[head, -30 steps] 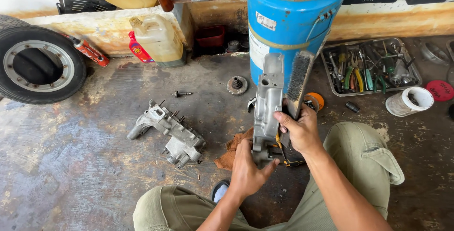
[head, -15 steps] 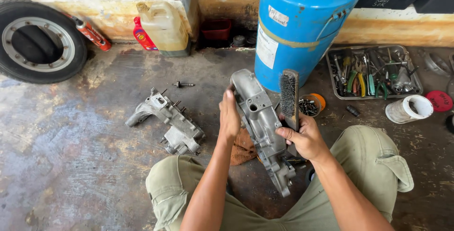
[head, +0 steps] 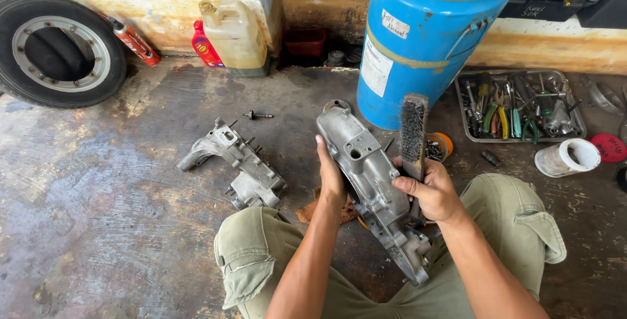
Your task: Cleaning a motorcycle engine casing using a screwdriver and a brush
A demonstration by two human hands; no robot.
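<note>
The left hand [head: 331,176] is gripping the left edge of a long grey metal engine case [head: 375,188], which is tilting over the person's lap. The right hand [head: 432,193] is closing around a wire brush [head: 413,135] and pressing on the case's right side; the brush is standing upright.

Right behind it, a big blue drum [head: 431,38] is showing a white label and a smaller white tag. By the back ledge, a cream plastic jug [head: 234,35], a red bottle [head: 206,50] and a red spray can [head: 134,41] are sitting. A second metal case [head: 235,164] is lying on the stained floor [head: 98,214], left of the knees. A tyre [head: 55,48] is leaning far left, a tool tray [head: 519,105] is sitting right. Open floor is lying at the left.
</note>
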